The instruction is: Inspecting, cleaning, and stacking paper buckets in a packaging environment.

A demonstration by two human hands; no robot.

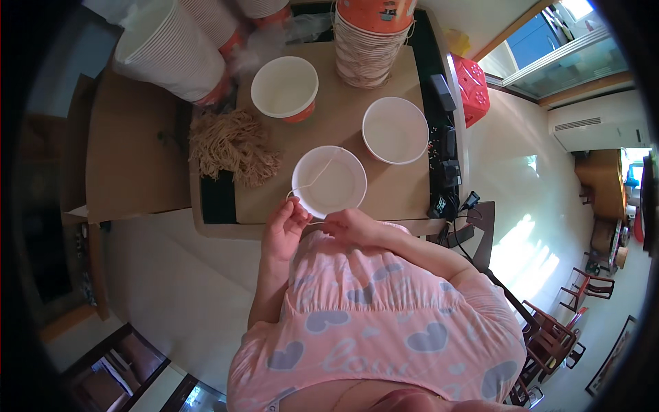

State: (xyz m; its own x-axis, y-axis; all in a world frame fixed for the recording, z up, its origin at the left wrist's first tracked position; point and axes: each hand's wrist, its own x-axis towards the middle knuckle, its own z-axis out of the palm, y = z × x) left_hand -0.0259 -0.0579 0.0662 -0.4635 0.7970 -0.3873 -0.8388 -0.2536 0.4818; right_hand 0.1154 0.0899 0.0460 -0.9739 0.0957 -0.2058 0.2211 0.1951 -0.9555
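Note:
A white paper bucket (331, 196) stands near the table's front edge, its open mouth facing up. At its near left rim my left hand (285, 223) is closed in a pinch on a thin beige cord (312, 184). The cord runs from those fingers over the rim and across the bucket's mouth. My right hand (350, 226) is curled at the near rim, and a short bit of cord shows between the two hands. Its fingertips are partly hidden. To the left lies a loose pile of beige cords (230, 147).
Two more open buckets, one farther left (285, 86) and one right (395, 130), stand on the cardboard sheet (398, 196). Behind are a corded orange bucket stack (374, 41) and wrapped white stacks (171, 55). Black adapters (449, 172) line the right edge; a cardboard box (137, 151) is left.

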